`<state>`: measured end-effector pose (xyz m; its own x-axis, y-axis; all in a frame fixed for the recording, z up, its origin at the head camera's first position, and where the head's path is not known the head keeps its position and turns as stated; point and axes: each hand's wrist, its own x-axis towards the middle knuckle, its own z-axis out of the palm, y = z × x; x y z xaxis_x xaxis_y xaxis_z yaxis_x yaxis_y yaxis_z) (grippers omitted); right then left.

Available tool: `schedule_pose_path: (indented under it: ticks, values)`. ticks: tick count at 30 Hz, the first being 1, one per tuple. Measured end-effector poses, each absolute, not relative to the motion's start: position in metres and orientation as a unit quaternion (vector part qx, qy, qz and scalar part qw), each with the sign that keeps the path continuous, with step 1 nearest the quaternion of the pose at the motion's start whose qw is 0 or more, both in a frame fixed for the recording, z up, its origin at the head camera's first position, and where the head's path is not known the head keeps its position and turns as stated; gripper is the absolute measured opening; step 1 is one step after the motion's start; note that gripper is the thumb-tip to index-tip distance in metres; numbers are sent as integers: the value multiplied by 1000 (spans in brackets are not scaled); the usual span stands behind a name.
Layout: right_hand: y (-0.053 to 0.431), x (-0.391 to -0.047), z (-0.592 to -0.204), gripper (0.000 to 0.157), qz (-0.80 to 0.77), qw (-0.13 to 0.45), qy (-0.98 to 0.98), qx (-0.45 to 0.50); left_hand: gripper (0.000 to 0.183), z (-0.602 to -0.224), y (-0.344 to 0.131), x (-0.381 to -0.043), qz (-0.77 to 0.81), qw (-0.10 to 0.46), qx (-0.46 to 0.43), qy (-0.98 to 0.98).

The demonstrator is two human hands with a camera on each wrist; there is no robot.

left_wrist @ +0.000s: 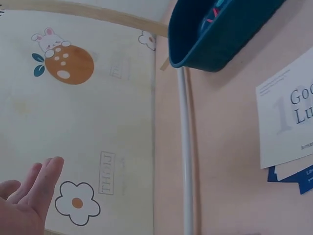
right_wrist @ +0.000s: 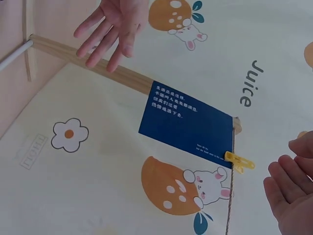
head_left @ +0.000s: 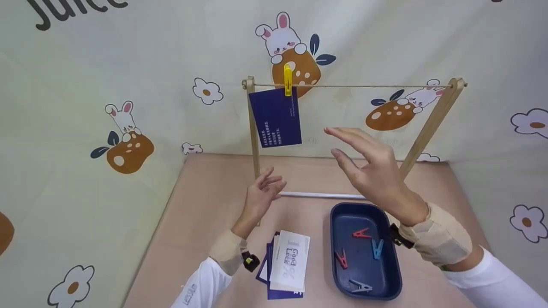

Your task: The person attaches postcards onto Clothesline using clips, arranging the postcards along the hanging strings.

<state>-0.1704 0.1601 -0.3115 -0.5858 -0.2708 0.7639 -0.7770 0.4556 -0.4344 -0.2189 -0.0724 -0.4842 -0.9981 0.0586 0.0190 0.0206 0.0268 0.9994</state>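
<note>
A dark blue card [head_left: 277, 117] with white print hangs a little tilted from a string, held at its upper right corner by a yellow clothespin [head_left: 287, 80]. My right hand [head_left: 371, 167] is raised to the right of the card, its fingers extended and apart from it, with nothing between thumb and fingers. Below the card, near the left post, my left hand [head_left: 262, 192] is held up with loosely spread fingers and holds nothing. In the right wrist view, the card [right_wrist: 188, 122] and clothespin [right_wrist: 238, 160] lie between both hands.
The string [head_left: 364, 86] runs between two wooden posts [head_left: 432, 128], with a white bar [head_left: 323, 195] low between them. A dark blue bin [head_left: 366, 207] holds several clothespins [head_left: 377, 249]. Left of it lies a stack of cards [head_left: 291, 261], a white "Good Luck" one on top.
</note>
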Motion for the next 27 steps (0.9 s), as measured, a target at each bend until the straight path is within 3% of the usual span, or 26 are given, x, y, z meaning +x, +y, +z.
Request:
schedule_pose_path:
  ticks: [11,27]
  values:
    - [174,-143,-342,36,383,330,-831,231,67,-506,-53,-183,637,46,139,757]
    - [184,-125,-433,31,361,310,-870,126,61,-552,-17,-131,595,98,189,775]
